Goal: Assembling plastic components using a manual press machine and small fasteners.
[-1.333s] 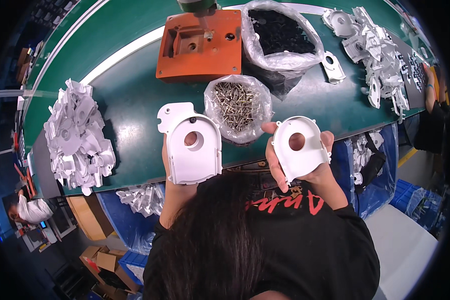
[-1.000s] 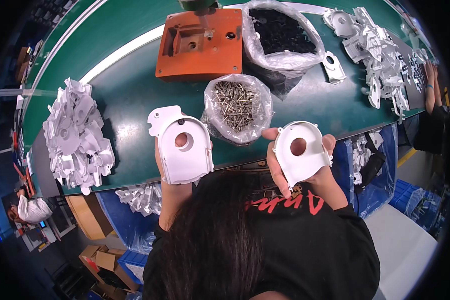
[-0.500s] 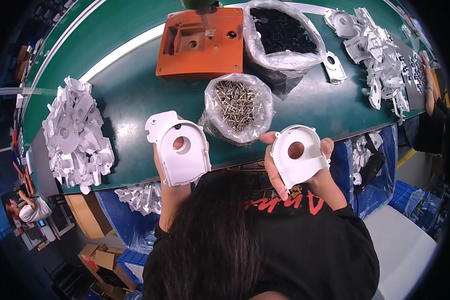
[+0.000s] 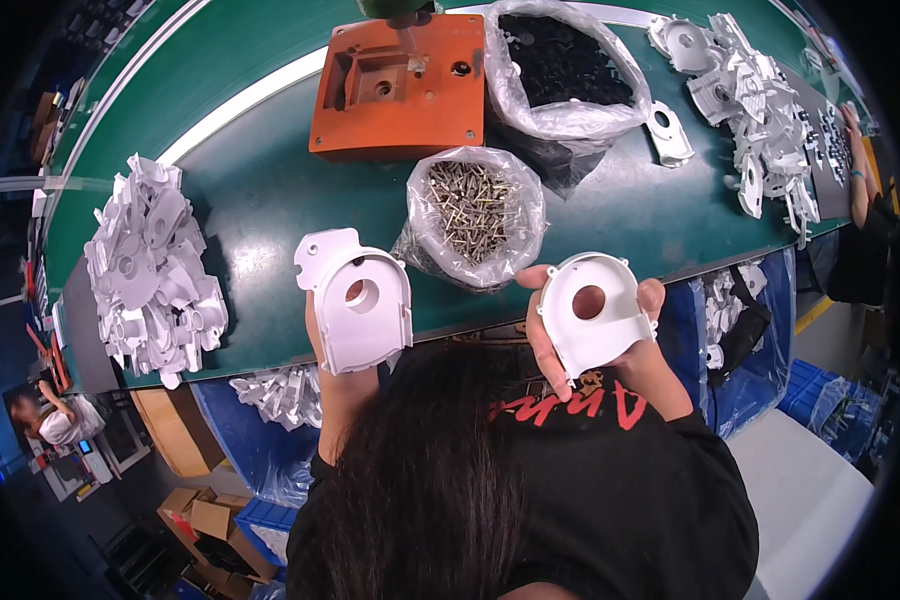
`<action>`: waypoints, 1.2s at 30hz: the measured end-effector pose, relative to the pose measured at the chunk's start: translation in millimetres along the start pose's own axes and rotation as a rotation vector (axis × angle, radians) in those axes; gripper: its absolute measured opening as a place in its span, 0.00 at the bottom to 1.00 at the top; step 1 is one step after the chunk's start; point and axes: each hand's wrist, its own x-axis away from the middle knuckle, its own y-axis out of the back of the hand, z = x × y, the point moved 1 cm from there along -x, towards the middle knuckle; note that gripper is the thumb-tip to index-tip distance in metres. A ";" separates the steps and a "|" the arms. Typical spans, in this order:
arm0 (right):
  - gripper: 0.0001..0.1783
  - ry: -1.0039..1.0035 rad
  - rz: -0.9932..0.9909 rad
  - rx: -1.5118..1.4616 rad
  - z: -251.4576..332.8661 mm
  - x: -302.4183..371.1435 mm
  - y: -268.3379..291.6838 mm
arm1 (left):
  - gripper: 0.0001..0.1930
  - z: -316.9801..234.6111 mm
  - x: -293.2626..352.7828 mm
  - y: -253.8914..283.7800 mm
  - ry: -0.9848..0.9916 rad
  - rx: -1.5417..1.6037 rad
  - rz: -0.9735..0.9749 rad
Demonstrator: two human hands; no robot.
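A white plastic housing half (image 4: 368,335) with a round hole and a side tab is held up by my left hand (image 4: 317,318), whose fingers are mostly hidden behind it. My right hand (image 4: 543,345) grips a second white housing half (image 4: 592,335), rounded at the top, with a raised rim and a central hole. Fingers and thumb wrap its two sides. The two parts are apart, both over the table's near edge. Just beyond them stands a clear bag of metal pins (image 4: 470,210), which look like screws or rivets.
An orange metal fixture block (image 4: 400,115) sits at the back under a green machine head (image 4: 395,8). Beside it is a bag of small black parts (image 4: 565,70). White parts are piled at left (image 4: 150,275) and right (image 4: 755,120). One white part (image 4: 668,135) lies alone. Another person's arm (image 4: 858,160) shows at far right.
The left housing half has turned slightly upright and shifted a little down and left with my left hand. My right hand and its part have barely moved.
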 end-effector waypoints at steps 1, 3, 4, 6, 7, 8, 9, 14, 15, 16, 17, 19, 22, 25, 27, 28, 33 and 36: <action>0.58 0.003 0.009 0.005 -0.1 -0.2 0.3 | 0.23 1.6 -1.8 7.1 -0.025 -0.014 0.032; 0.58 0.010 -0.021 0.024 0.2 0.3 -2.4 | 0.24 0.2 -4.0 12.0 -0.051 -0.028 0.063; 0.57 0.017 -0.053 0.045 0.4 0.6 -3.0 | 0.24 -0.5 -5.5 12.5 -0.088 -0.037 0.070; 0.57 0.033 -0.044 0.067 1.5 0.6 -2.6 | 0.23 -3.5 -12.7 20.9 -0.124 -0.046 0.078; 0.56 0.045 -0.035 0.088 2.0 0.1 -2.4 | 0.23 -6.7 -20.4 34.4 -0.186 -0.259 0.047; 0.56 0.046 -0.036 0.089 2.7 0.9 -3.7 | 0.22 -10.5 -26.9 41.3 -0.245 -0.472 0.019; 0.56 0.087 -0.065 0.109 4.4 2.3 -5.5 | 0.21 -14.0 -31.3 41.4 -0.200 -0.319 -0.007; 0.55 0.217 -0.164 0.176 17.7 11.9 -5.8 | 0.19 -21.9 -27.6 16.8 -0.156 -0.043 0.138; 0.55 0.224 -0.197 0.257 22.8 12.5 -5.4 | 0.17 -22.4 -28.7 15.3 -0.196 -0.143 0.031; 0.56 0.230 -0.227 0.336 28.2 13.7 -5.0 | 0.16 -24.4 -29.1 11.3 -0.237 -0.244 -0.078; 0.54 0.266 -0.242 0.393 32.5 18.9 -0.8 | 0.12 -32.9 -28.6 -5.1 -0.190 -0.304 -0.195; 0.53 0.336 -0.314 0.383 30.9 21.6 -1.0 | 0.09 -38.0 -26.8 -6.7 -0.309 -0.802 -0.089; 0.50 0.387 -0.367 0.454 33.9 26.0 0.4 | 0.13 -35.7 -24.1 -13.9 -0.472 -1.368 -0.304; 0.49 0.366 -0.328 0.475 32.5 27.0 1.8 | 0.17 -27.3 -27.4 -8.4 -0.518 -1.606 -0.363; 0.49 0.343 -0.318 0.469 31.8 25.9 1.6 | 0.18 -25.6 -26.2 -10.6 -0.494 -1.679 -0.325; 0.50 0.327 -0.318 0.467 31.5 25.8 0.8 | 0.18 -28.8 -24.1 -14.3 -0.494 -1.682 -0.327; 0.49 0.345 -0.380 0.504 25.8 17.2 -4.6 | 0.16 -44.6 -11.2 -16.5 -0.612 -1.018 -0.267; 0.43 0.321 -0.404 0.563 18.9 9.1 -16.4 | 0.19 -50.1 5.9 -20.6 -0.470 -0.782 0.061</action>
